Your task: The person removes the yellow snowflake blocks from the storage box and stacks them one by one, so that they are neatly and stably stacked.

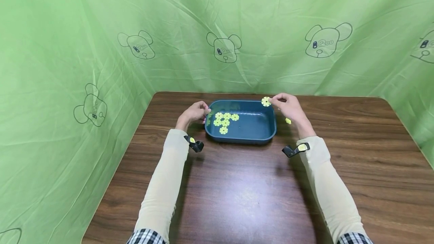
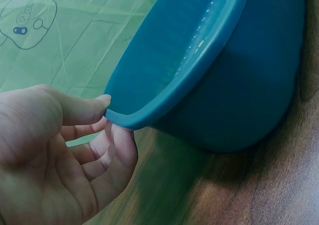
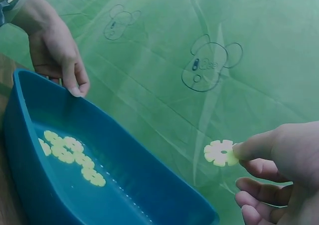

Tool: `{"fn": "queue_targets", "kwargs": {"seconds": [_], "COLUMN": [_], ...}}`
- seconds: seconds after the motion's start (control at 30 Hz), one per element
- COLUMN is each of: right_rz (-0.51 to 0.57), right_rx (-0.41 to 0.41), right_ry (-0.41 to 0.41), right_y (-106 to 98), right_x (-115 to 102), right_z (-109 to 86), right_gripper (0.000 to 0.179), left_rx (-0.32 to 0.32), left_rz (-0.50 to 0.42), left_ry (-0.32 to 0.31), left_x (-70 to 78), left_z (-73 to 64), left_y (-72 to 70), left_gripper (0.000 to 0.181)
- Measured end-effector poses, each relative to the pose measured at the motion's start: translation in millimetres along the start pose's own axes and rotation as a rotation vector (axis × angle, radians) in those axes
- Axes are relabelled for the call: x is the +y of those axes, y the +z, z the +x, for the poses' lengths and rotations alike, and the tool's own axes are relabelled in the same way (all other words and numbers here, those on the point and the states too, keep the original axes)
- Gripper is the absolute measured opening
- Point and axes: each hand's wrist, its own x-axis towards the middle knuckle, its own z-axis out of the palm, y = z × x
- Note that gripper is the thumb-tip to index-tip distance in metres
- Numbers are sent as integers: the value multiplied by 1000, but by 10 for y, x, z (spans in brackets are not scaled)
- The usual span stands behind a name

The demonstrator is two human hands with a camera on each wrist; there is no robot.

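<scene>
A blue rectangular basin (image 1: 254,139) stands on the table, and several yellow flower-shaped plastic pieces (image 1: 225,122) lie flat in its left half. My left hand (image 1: 194,113) pinches the basin's left rim between thumb and forefinger, as the left wrist view shows closely (image 2: 65,145). Above the basin's far right corner, my right hand (image 1: 289,107) holds one yellow flower piece (image 3: 219,152) by its edge between thumb and forefinger. The other right fingers are loosely bent. Partly under the right hand, a small yellow piece (image 1: 288,121) rests on the table right of the basin.
The brown wooden table (image 1: 244,195) runs out on both sides of the basin. A green cloth (image 1: 190,18) with printed bear heads hangs behind the table and along its sides. Each wrist wears a dark strap with a camera mount (image 1: 194,144).
</scene>
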Motion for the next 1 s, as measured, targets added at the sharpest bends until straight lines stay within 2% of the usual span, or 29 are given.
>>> {"fn": "queue_targets", "kwargs": {"seconds": [0.33,0.63,0.87,1.0], "right_rz": [-8,62,48,42], "right_rx": [25,49,62,64], "right_ry": [43,92,97,131], "right_y": [-135,-223,-288,-335], "right_x": [121,297,426,505], "right_z": [-12,-17,-47,-68], "right_gripper": [41,35,36,36], "left_rx": [-1,-3,-5,-7], "left_rz": [5,5,-16,-15], "left_ry": [-1,-3,8,7], "left_x": [1,-6,-1,6], "left_z": [4,15,11,-1], "left_y": [-8,-11,5,10], "left_gripper": [14,14,13,13]}}
